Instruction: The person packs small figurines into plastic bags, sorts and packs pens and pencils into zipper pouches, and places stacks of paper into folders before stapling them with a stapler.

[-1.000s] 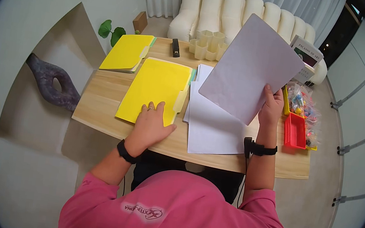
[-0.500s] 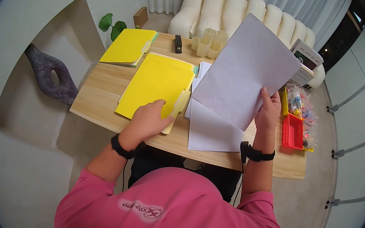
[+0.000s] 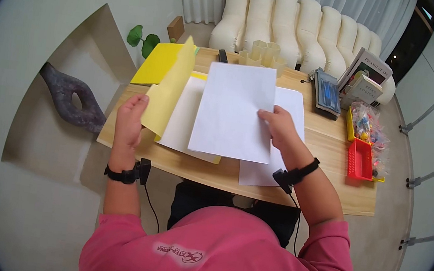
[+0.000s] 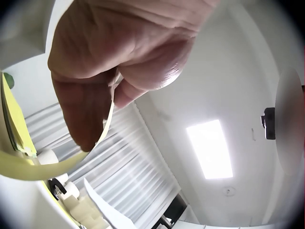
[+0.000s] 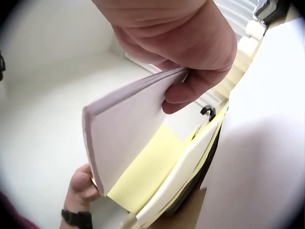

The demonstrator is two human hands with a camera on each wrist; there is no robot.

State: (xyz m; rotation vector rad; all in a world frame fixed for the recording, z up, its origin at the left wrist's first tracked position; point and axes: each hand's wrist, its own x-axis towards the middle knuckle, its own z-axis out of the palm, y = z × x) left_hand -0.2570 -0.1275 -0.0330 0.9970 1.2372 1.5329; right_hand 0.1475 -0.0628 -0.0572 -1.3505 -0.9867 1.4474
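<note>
The far folder (image 3: 152,68) lies closed at the table's (image 3: 322,164) back left. Before it, the left hand (image 3: 131,119) pinches the free edge of the near folder's cover (image 3: 172,95) between thumb and fingers. Half a second ago that hand rested on the closed folder; now the cover stands raised, its pale inner side facing right. A white layer (image 3: 182,118) shows inside, whether page or lining I cannot tell.

Next comes the paper (image 3: 233,110), seemingly more than one sheet, gripped at its right edge by the right hand (image 3: 281,124), thumb on top. It has swung left and levelled out, and from above now overlaps the open folder's right part; whether it touches cannot be told. Loose sheets (image 3: 291,102) lie on the table beneath and right of it.

For the work in hand, I judge this means that the folder's inside is accessible and the paper is near it, though not inside. Further right are a pouch (image 3: 326,94), books (image 3: 371,70) and a red basket (image 3: 359,159).
</note>
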